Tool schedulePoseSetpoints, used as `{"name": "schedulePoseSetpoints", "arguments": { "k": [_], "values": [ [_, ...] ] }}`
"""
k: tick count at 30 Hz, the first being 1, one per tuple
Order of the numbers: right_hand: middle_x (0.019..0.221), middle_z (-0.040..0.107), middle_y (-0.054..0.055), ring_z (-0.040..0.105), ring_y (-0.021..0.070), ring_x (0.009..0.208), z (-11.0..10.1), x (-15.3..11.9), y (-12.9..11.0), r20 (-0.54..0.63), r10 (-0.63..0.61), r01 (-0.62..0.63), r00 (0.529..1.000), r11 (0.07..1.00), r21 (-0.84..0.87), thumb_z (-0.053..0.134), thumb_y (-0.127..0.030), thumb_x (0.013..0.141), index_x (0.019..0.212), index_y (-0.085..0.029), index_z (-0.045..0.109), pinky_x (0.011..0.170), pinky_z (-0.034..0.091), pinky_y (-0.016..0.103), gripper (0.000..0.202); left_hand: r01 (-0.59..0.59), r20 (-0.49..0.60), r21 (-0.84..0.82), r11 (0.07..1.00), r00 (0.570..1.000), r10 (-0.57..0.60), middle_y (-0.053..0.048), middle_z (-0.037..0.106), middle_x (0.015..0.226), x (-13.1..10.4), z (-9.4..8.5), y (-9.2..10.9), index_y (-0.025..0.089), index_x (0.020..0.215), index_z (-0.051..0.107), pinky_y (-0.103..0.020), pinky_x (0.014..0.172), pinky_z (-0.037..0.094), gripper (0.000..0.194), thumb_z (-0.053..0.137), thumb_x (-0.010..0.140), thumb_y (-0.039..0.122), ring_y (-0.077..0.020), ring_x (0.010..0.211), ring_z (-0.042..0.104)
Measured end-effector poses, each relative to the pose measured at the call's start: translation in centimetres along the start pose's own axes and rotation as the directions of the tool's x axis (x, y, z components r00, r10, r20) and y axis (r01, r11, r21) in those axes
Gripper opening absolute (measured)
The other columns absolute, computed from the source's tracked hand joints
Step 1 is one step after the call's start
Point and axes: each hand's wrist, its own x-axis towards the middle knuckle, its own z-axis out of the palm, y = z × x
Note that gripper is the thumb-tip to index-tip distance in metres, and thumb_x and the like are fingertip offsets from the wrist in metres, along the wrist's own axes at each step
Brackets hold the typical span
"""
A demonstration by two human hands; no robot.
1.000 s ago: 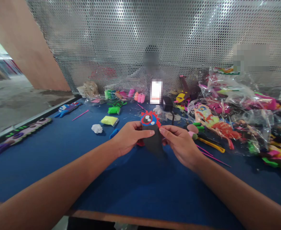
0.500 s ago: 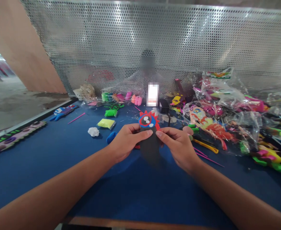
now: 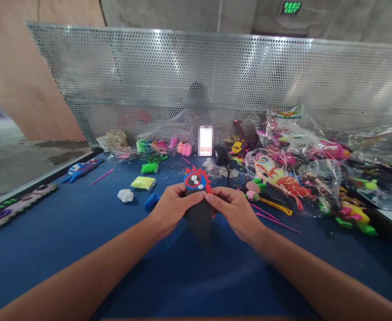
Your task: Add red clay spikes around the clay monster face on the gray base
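Between both hands, above the table's middle, is a dark flat piece (image 3: 199, 218), its lower end blurred. At its top sits a clay figure (image 3: 196, 179) in blue and red, with red spikes round the edge and white spots on a dark centre. My left hand (image 3: 173, 207) is closed on the left side, thumb lying across the dark front. With thumb and index finger pinched at the right edge, my right hand (image 3: 235, 208) touches a bit of red clay (image 3: 208, 190). A lump of blue clay (image 3: 151, 202) rests beside my left hand, partly covered by it.
White clay (image 3: 125, 195), a yellow clay pack (image 3: 143, 183) and a green pack (image 3: 149, 167) lie left. Pink sticks (image 3: 278, 223) and a yellow-handled tool (image 3: 279, 206) lie right, near bagged clay figures (image 3: 282, 174). A perforated metal screen (image 3: 149, 80) stands behind.
The head view has tilted up and shifted slightly, bringing an exit sign into sight. Both hands keep their hold on the dark piece, with little visible change in grip.
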Motion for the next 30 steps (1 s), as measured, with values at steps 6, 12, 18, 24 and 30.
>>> {"name": "schedulePoseSetpoints", "arguments": {
  "k": [6,12,18,24,30],
  "values": [
    [0.081,0.065,0.000,0.058,0.0120,0.071,0.3,-0.1,-0.3,0.080,0.073,-0.081,0.994,0.992,0.096,0.077,-0.033,0.073,0.094,-0.020,0.068,0.062,0.046,0.024,0.027,-0.052,-0.081,0.060,0.997,0.995,0.057,-0.004,0.070,0.081,0.3,-0.1,-0.2,0.016,0.088,0.071,-0.026,0.065,0.052,0.025,0.078,0.071,0.031,-0.0130,0.067,0.062],
    [0.076,0.064,-0.001,0.057,0.0112,0.067,0.2,-0.1,-0.1,0.033,0.084,-0.086,0.996,0.993,0.080,0.076,-0.031,0.073,0.089,-0.018,0.066,0.059,0.043,0.023,0.023,-0.005,-0.112,0.107,0.994,0.994,0.017,-0.005,0.066,0.069,0.4,-0.1,-0.5,0.013,0.087,0.071,-0.024,0.052,0.047,0.035,0.071,0.076,0.046,-0.0131,0.057,0.058],
    [0.076,0.064,-0.001,0.056,0.0112,0.068,0.3,-0.1,0.1,0.008,0.050,-0.050,0.999,0.998,0.049,0.076,-0.029,0.072,0.087,-0.018,0.067,0.061,0.042,0.023,0.020,-0.028,-0.221,0.200,0.979,0.973,0.073,0.001,0.054,0.053,0.5,-0.2,-0.7,0.012,0.071,0.070,-0.017,0.040,0.031,0.035,0.075,0.071,0.047,-0.0056,0.044,0.042],
    [0.078,0.065,-0.001,0.057,0.0116,0.071,0.4,-0.1,0.2,0.004,0.039,-0.039,0.999,0.997,0.068,0.074,-0.033,0.076,0.089,-0.019,0.069,0.065,0.043,0.024,0.020,-0.041,-0.137,0.145,0.989,0.989,0.061,-0.002,0.062,0.067,0.6,-0.3,-0.9,0.014,0.086,0.072,-0.018,0.046,0.037,0.036,0.072,0.074,0.048,-0.0077,0.053,0.049],
    [0.074,0.063,-0.001,0.054,0.0101,0.066,0.3,-0.1,0.2,-0.018,0.032,-0.030,0.999,0.995,0.096,0.072,-0.037,0.078,0.085,-0.018,0.069,0.061,0.043,0.023,0.019,-0.066,-0.087,0.141,0.988,0.993,0.078,-0.006,0.066,0.081,0.6,-0.6,-1.3,0.016,0.097,0.071,-0.021,0.054,0.043,0.037,0.071,0.076,0.047,-0.0116,0.064,0.057]
  ]
}}
